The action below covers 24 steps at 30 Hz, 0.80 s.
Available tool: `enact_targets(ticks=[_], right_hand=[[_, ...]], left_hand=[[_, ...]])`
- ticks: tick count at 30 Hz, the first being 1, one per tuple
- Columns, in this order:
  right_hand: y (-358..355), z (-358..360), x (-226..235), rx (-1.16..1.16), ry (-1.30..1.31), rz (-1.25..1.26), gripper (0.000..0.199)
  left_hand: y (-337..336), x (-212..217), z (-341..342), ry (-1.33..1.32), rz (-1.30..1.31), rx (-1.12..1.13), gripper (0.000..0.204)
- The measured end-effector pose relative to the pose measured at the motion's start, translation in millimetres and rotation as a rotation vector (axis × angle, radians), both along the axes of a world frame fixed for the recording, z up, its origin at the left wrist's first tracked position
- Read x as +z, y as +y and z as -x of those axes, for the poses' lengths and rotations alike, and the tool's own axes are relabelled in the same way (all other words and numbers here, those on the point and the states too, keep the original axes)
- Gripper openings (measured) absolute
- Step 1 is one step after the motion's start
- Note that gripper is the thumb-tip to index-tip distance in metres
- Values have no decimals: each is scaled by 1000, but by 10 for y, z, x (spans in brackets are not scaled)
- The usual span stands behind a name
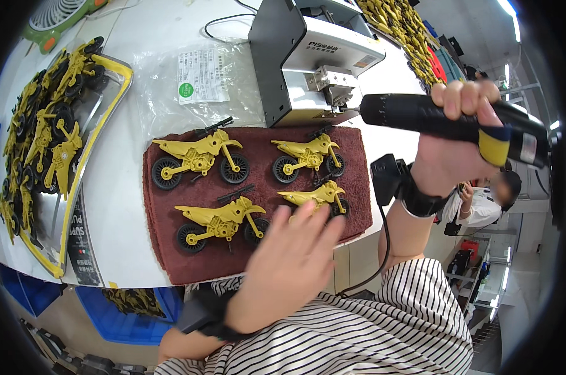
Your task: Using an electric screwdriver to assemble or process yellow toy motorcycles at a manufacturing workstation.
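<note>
My right hand (455, 140) is wrapped round a black electric screwdriver (420, 117) with a yellow band. The screwdriver lies nearly level, its bit at the outlet of a grey and black screw feeder (289, 69). My left hand (289, 269) is spread, slightly blurred, its fingertips over the near right toy motorcycle (314, 195); whether they touch it I cannot tell. That motorcycle is yellow with black wheels and partly hidden by the fingers. Three more toy motorcycles, at far left (195, 151), far right (305, 154) and near left (214, 219), lie on a folded brown towel (170, 262).
On the left, a yellow-edged tray (123, 75) is heaped with more toy motorcycles. A clear plastic bag (239, 103) lies behind the towel. A green fan (55, 19) stands far left. Blue bins (123, 328) sit below the table edge. Another person (480, 203) is at the right.
</note>
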State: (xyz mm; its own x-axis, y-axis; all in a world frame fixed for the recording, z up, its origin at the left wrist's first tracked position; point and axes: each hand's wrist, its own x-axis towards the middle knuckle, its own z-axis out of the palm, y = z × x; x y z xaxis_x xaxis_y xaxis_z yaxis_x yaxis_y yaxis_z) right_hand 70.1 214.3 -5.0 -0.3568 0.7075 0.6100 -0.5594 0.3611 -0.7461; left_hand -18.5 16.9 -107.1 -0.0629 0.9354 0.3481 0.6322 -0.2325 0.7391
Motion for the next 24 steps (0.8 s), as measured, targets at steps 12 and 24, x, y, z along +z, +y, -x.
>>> enact_targets(ticks=[12,24], right_hand=[[-150,106,-68,111,-77,27,13],[-1129,300,-361,504,-130,23,22]], left_hand=[[-422,-251,797,62,73,291,38],[-426,-305,831,-5,108,259,39]])
